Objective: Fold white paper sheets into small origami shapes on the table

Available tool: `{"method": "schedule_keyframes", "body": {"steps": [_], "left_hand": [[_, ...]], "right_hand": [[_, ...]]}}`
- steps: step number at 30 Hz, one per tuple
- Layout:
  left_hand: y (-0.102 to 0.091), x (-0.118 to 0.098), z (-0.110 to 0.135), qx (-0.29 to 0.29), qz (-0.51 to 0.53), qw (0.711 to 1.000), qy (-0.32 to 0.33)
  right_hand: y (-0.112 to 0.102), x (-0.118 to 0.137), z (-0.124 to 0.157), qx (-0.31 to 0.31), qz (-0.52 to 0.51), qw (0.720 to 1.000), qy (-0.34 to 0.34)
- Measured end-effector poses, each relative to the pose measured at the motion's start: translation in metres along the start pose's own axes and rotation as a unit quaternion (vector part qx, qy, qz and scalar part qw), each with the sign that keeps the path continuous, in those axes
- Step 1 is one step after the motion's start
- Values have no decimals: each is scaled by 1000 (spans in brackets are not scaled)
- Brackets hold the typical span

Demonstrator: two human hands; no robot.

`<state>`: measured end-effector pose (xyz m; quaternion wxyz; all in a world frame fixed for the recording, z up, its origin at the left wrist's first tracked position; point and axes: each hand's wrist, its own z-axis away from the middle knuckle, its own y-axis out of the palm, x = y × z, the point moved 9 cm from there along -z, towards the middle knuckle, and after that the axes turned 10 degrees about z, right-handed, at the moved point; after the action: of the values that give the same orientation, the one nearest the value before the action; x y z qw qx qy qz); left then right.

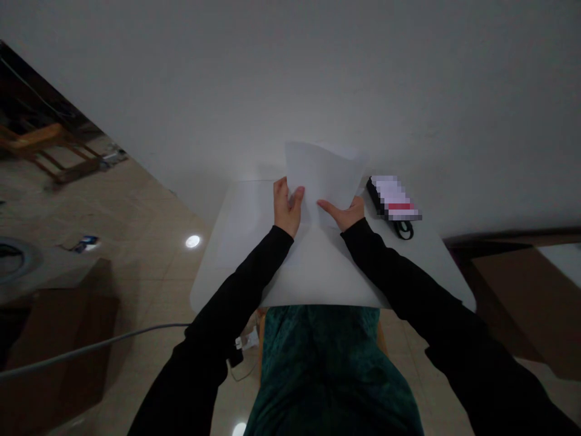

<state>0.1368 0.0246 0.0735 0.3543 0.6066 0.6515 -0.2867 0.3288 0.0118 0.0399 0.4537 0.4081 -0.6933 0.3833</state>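
A white sheet of paper point(320, 172) stands raised above the white table point(324, 275), its top edge bowed. My left hand point(287, 204) grips its left side, thumb on the near face and fingers mostly behind. At the lower right of the sheet, my right hand point(347, 213) holds it with the thumb stretched across the near face; the other fingers are largely hidden behind the paper. Whether it is one sheet or several, I cannot tell.
A blurred-out box-like object point(394, 197) with a black strap point(403, 229) sits at the table's back right. Behind the table rises a pale wall point(290, 79). Cardboard boxes point(68, 345) and a grey cable point(100, 342) are on the left; another brown box point(521, 297) is right.
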Motion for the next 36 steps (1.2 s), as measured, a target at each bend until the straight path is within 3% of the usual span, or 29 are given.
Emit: {"method": "schedule_keyframes", "body": {"steps": [5,13,23,29,36], "left_hand": [[8,3,5,19,32,999,-14],[8,0,8,3,27,1000,-9],[5,23,16,1,23,999,-36],[2,14,16,0,-51,999,-14],[-11,14,3,-3,-127,992,1]], "right_hand": [[-1,-4,-2,1,-4,1000,7],[-2,-10,-3,-19,-4,1000,4],[3,-20,1,7,17,1000,-3],[6,-25,1,18,31,999,16],[18,-9,3,75,6,997,-35]]}}
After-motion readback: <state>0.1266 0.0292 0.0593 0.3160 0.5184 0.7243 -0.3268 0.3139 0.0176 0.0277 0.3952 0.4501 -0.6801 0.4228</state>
